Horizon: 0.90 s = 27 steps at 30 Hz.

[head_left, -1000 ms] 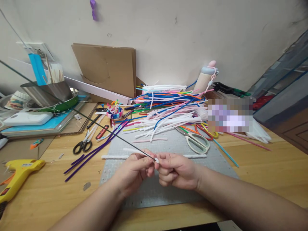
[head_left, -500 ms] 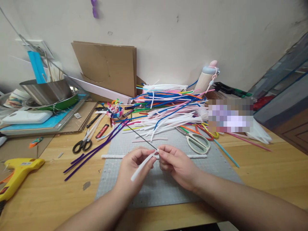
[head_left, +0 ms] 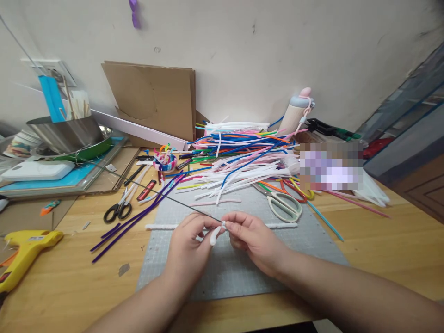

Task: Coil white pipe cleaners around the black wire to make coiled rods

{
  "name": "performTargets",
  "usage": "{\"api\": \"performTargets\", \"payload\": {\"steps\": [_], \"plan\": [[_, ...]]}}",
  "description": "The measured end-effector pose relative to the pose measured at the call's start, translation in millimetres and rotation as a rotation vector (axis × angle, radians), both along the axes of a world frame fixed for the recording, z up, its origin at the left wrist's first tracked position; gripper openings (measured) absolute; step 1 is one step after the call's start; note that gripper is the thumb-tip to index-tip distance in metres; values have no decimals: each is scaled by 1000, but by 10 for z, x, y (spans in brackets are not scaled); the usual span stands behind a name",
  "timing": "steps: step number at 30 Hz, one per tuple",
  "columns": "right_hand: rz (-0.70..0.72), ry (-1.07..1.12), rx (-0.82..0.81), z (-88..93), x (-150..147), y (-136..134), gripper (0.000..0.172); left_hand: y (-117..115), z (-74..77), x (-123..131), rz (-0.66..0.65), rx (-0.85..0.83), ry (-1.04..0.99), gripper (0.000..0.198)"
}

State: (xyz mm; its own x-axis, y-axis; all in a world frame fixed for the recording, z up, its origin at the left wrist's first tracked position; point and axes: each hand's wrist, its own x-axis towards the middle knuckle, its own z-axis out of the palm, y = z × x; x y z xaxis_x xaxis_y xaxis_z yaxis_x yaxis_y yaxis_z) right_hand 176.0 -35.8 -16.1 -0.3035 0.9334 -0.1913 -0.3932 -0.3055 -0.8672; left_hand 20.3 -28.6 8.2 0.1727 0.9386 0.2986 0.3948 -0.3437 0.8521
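Above the grey cutting mat (head_left: pixel 208 282), my left hand (head_left: pixel 189 243) and my right hand (head_left: pixel 255 240) meet with fingertips pinched together. Between them is a white pipe cleaner (head_left: pixel 215 236), its short free end hanging down by my left thumb. One end of a thin dark wire (head_left: pixel 183 201) meets the white pipe cleaner at my right fingertips. From there the wire slants up and left over the table. Another white pipe cleaner (head_left: pixel 161 226) lies across the mat behind both hands, its middle hidden by them.
Behind the mat is a heap of coloured pipe cleaners (head_left: pixel 239 143). Green-handled scissors (head_left: pixel 286 206) rest at right, black-handled scissors (head_left: pixel 118 212) at left. Purple pipe cleaners (head_left: pixel 138 215), a yellow glue gun (head_left: pixel 31 245) and a metal pot (head_left: pixel 69 132) are farther left. A bottle (head_left: pixel 294 113) stands behind.
The wire has swung, and its far part now reaches farther left. The free end of the white pipe cleaner is shorter and curled downward. Both hands have shifted slightly left.
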Motion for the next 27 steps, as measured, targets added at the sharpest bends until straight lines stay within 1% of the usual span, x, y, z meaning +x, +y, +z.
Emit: {"api": "performTargets", "payload": {"steps": [3,6,9,11,14,17,19,20,22,24,25,26,27], "plan": [[6,36,-9,-3,4,4,22,6,-21,4,91,-114,11,12],[38,111,-56,-3,7,16,21,29,-54,4,112,-267,-38,22],[124,165,-115,1,16,31,21,57,-89,2,75,-329,-122,24],[163,160,-121,3,22,37,20,75,-109,2,56,-379,-180,25],[155,86,-61,0,22,35,21,96,-134,8,-17,-508,-312,29],[156,-5,26,-5,8,15,22,97,-153,26,-133,-618,-467,30],[176,-45,58,-8,-2,-1,22,84,-157,46,-165,-619,-546,31],[184,-51,61,-11,-7,-8,21,74,-155,57,-155,-595,-583,34],[186,-36,46,-18,-12,-15,20,55,-144,74,-104,-520,-660,45],[183,5,15,-26,-12,-16,20,41,-130,80,-69,-438,-695,57],[183,27,-1,-29,-10,-14,20,38,-123,78,-77,-407,-667,55],[183,48,-18,-29,-7,-13,20,38,-119,72,-98,-378,-606,46],[188,72,-37,-27,-3,-11,19,39,-117,63,-118,-349,-523,32]]}}
